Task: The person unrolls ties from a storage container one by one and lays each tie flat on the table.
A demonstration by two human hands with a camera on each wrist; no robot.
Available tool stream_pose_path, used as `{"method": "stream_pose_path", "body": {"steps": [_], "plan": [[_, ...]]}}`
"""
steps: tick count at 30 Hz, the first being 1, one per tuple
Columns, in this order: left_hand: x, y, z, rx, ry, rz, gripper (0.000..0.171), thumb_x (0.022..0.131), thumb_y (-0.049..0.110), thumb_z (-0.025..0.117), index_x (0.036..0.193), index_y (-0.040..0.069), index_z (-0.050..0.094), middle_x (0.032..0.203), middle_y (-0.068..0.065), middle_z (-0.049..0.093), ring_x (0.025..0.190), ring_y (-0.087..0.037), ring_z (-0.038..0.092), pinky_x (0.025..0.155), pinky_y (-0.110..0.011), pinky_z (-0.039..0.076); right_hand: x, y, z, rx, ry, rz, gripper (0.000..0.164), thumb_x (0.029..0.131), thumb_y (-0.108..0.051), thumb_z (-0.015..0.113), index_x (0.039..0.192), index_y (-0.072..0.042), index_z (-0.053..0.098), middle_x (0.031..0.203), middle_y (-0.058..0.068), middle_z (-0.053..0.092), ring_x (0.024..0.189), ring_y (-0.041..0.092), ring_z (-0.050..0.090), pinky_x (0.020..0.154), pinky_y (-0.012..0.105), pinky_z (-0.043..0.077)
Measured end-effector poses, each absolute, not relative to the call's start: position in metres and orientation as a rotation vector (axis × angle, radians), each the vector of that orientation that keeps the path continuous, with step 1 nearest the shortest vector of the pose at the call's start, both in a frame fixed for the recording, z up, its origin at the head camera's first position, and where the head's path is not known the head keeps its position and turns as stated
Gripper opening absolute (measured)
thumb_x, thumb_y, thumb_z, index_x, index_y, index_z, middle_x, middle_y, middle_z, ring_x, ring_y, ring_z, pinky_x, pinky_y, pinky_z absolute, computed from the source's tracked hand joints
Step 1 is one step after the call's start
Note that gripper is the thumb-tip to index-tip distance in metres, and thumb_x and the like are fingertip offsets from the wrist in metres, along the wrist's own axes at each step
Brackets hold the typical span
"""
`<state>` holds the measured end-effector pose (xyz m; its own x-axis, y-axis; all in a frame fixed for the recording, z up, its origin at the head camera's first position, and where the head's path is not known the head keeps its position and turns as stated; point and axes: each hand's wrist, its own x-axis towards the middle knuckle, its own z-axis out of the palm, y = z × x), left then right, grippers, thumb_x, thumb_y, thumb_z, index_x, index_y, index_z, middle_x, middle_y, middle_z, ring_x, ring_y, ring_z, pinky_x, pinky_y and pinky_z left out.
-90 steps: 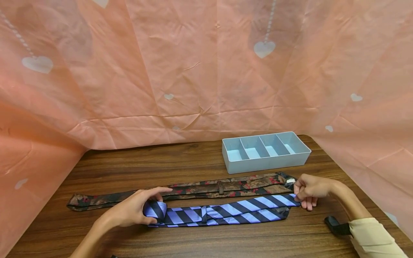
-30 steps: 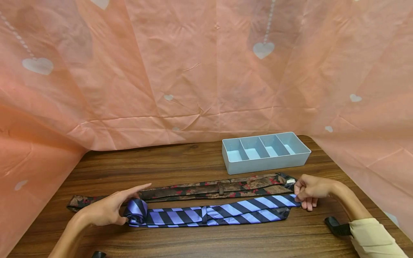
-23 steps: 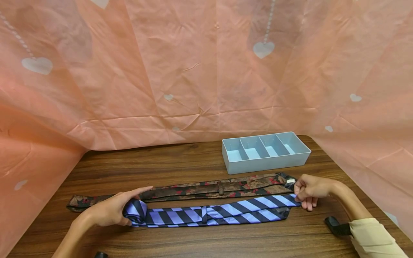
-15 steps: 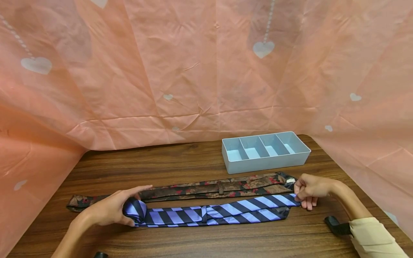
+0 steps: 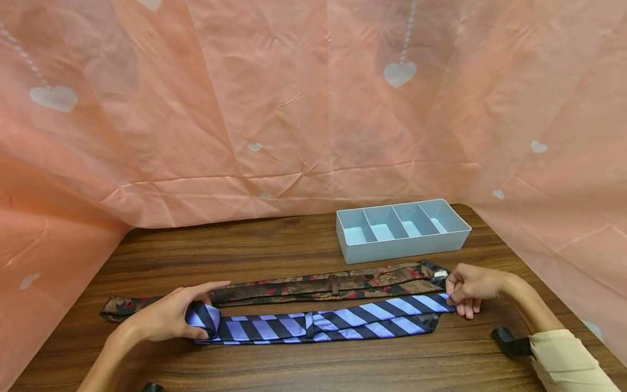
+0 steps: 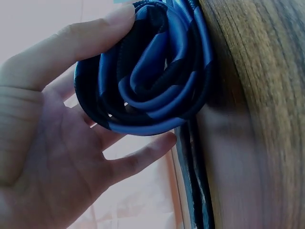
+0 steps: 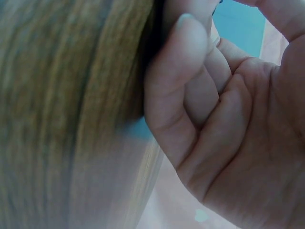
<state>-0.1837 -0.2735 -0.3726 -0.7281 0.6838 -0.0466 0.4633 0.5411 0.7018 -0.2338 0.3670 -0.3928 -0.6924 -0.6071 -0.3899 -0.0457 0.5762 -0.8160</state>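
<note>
A blue-and-black striped necktie (image 5: 352, 322) lies lengthwise on the table, its left end wound into a loose coil. My left hand (image 5: 166, 316) holds that coil (image 5: 202, 320) between thumb and fingers. In the left wrist view the thumb lies along the top of the rolled layers (image 6: 157, 95), with the fingers behind and below. At the other end, my right hand (image 5: 472, 288) pinches the tie's tip. The right wrist view shows curled fingers (image 7: 176, 86) against the tabletop; the pinched tip is hidden there. Just behind lies a brown floral necktie (image 5: 303, 286), stretched out flat.
A pale blue tray (image 5: 404, 250) with several compartments stands at the back right of the wooden table (image 5: 235, 245). Peach cloth with white hearts (image 5: 303, 109) hangs around the back and sides. A black strap piece (image 5: 509, 343) juts from the right sleeve.
Over three seconds my left hand has shifted left with the coil, leaving a longer flat stretch of striped tie. Lately the coil has turned slightly in the fingers. My right hand keeps its place.
</note>
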Motion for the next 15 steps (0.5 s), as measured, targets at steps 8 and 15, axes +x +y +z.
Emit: {"method": "stream_pose_path", "body": {"steps": [8, 15], "plan": [[-0.1835, -0.2765, -0.3734, 0.989, 2.422, 1.011, 0.094, 0.082, 0.017, 0.089, 0.156, -0.002, 0.034, 0.107, -0.005, 0.064, 0.087, -0.007, 0.063, 0.074, -0.027, 0.055, -0.2344, 0.3673, -0.3936, -0.51, 2.128, -1.089, 0.011, 0.094, 0.0, 0.062, 0.084, 0.003, 0.065, 0.068, 0.007, 0.07, 0.054, 0.007, 0.067, 0.049, 0.018, 0.048], [-0.1825, -0.2789, -0.3742, 1.057, 2.45, 0.981, 0.096, 0.079, 0.014, 0.09, 0.158, 0.005, 0.036, 0.109, -0.003, 0.062, 0.091, -0.006, 0.061, 0.077, -0.026, 0.053, -0.2341, 0.3671, -0.3953, -0.506, 2.129, -1.098, 0.011, 0.094, 0.001, 0.06, 0.084, 0.004, 0.065, 0.068, 0.008, 0.071, 0.054, 0.007, 0.067, 0.049, 0.019, 0.048]]}}
